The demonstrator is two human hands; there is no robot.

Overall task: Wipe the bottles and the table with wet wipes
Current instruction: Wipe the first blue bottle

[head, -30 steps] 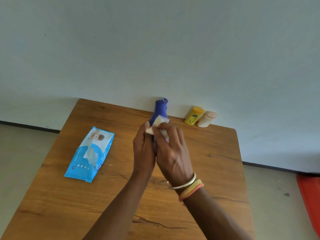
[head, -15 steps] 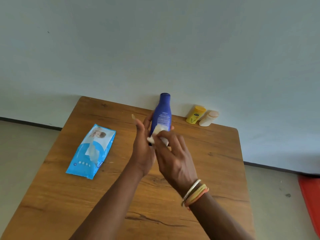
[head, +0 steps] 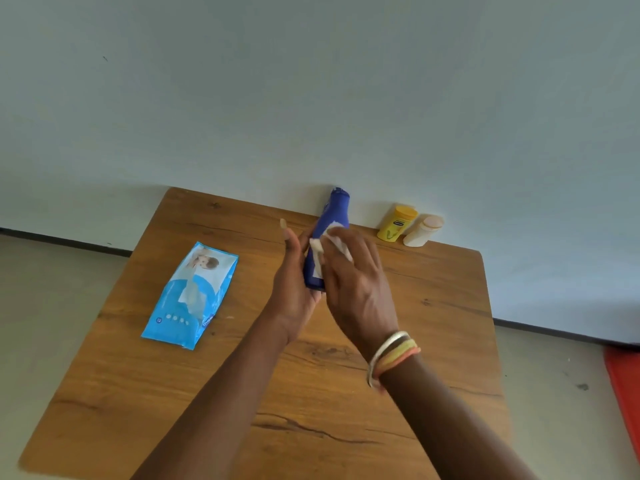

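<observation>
A dark blue bottle (head: 333,216) is held up above the wooden table (head: 433,306), its cap end pointing away from me. My left hand (head: 294,289) grips its lower end, thumb raised. My right hand (head: 356,285) presses a white wet wipe (head: 334,240) against the bottle's right side; most of the wipe is hidden under the fingers. A yellow bottle (head: 396,223) and a cream-white bottle (head: 422,231) stand at the table's far edge by the wall.
A light blue pack of wet wipes (head: 190,296) lies on the left part of the table, a wipe poking out of its opening. The pale wall rises right behind the table. A red object (head: 623,393) lies on the floor at right.
The blue bottle has turned and tilted between frames while my right hand rubs the wipe along it. My hands have stayed over the same part of the table.
</observation>
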